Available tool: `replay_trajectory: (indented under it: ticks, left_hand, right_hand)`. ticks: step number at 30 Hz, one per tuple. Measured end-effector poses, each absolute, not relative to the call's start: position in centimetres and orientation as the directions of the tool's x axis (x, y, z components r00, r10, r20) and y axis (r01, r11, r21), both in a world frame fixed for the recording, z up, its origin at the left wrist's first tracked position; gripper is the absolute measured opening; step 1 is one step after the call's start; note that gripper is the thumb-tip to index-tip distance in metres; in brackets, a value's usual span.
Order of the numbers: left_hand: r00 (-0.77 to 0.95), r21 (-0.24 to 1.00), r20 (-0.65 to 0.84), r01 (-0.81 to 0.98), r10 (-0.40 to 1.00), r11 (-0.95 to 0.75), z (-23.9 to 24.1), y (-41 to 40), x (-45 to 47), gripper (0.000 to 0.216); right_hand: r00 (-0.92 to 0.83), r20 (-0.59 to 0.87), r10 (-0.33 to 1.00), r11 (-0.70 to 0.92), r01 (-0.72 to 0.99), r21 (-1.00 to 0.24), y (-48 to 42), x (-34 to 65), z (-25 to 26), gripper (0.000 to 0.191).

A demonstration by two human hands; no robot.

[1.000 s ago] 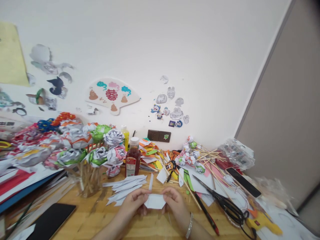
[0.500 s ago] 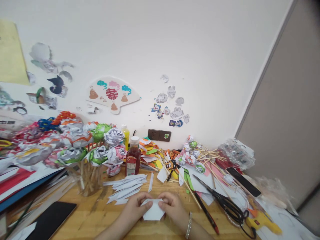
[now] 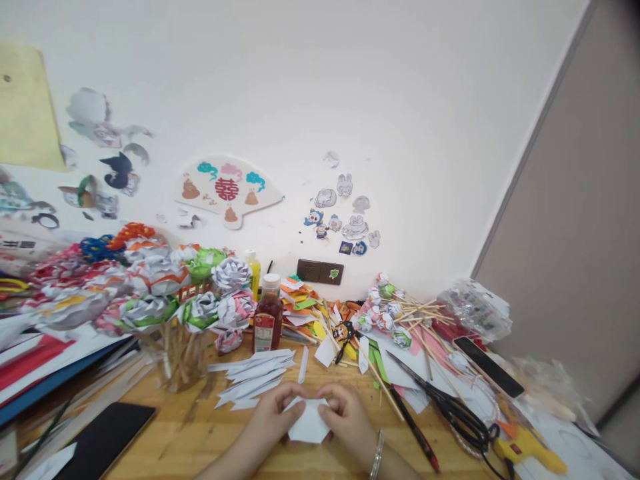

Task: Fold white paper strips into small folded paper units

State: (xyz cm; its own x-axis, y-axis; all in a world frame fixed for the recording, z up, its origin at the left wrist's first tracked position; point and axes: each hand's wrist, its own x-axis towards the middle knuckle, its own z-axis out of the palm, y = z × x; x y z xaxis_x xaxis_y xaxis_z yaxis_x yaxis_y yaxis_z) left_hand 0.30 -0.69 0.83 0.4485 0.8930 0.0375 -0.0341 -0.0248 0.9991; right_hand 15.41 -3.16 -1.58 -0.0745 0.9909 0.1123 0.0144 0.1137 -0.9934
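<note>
Pinches white paper piece by its sides with left hand and right hand, nearer than red sauce bottle; likely handles light, crisp, easily creased: best held by edges.

1. The surface is pale wood with dark marks
2. On its left, a flat black object lies near a standing clear container
3. White paper strips overlap in front of an upright red bottle
4. A slim dark pencil lies slantwise at right
</note>
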Motion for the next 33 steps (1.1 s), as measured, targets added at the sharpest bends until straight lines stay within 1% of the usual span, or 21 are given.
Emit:
replay_trajectory:
  ticks: [2,7,10,13,16,19,22,25,28,30,33]
  left_hand:
    - [0.447,0.998,0.066,-0.05,0.892,-0.049,1.1,-0.7,0.2,0.026]
    - [0.455,0.998,0.057,-0.058,0.888,-0.034,0.9,-0.7,0.3,0.027]
    - [0.481,0.995,0.025,-0.098,0.876,0.025,0.5,-0.6,0.4,0.028]
    - [0.501,0.985,-0.036,-0.127,0.864,0.115,0.4,-0.4,0.2,0.033]
    - [0.516,0.977,-0.063,-0.144,0.854,0.16,0.5,-0.3,0.1,0.034]
    - [0.525,0.987,-0.037,-0.111,0.851,0.112,0.6,-0.4,0.1,0.033]
    - [0.506,0.997,0.005,-0.067,0.863,0.033,0.5,-0.6,0.3,0.03]
    - [0.513,0.998,-0.002,-0.047,0.858,0.03,0.2,-0.7,0.5,0.035]
    - [0.509,0.998,-0.014,-0.043,0.861,0.042,0.0,-0.6,0.5,0.043]
    - [0.496,0.998,-0.002,-0.058,0.868,0.035,0.0,-0.4,0.4,0.044]
    - [0.45,0.996,0.0,-0.077,0.893,0.039,0.2,-0.1,0.1,0.045]
  right_hand:
    - [-0.09,0.116,0.989,0.117,0.007,-0.993,-3.1,15.5,-1.6,0.026]
    - [-0.082,0.107,0.991,0.107,-0.008,-0.994,-3.1,15.3,-1.4,0.026]
    - [-0.068,0.125,0.99,0.124,-0.02,-0.992,-3.2,15.3,-1.4,0.026]
    - [-0.094,0.147,0.985,0.139,-0.082,-0.987,-3.1,15.4,-1.7,0.027]
    - [-0.127,0.142,0.982,0.124,-0.139,-0.982,-2.8,15.6,-1.7,0.031]
    - [-0.113,0.15,0.982,0.138,-0.114,-0.984,-2.7,15.7,-1.4,0.03]
    - [-0.075,0.179,0.981,0.177,-0.026,-0.984,-2.9,15.6,-1.1,0.026]
    - [-0.064,0.181,0.981,0.183,0.02,-0.983,-3.1,15.6,-1.0,0.023]
    - [-0.089,0.183,0.979,0.181,-0.025,-0.983,-3.0,15.6,-1.1,0.023]
    - [-0.102,0.186,0.977,0.178,-0.082,-0.981,-3.0,15.6,-1.1,0.026]
    - [-0.105,0.154,0.983,0.136,-0.157,-0.978,-2.9,15.7,-1.1,0.034]
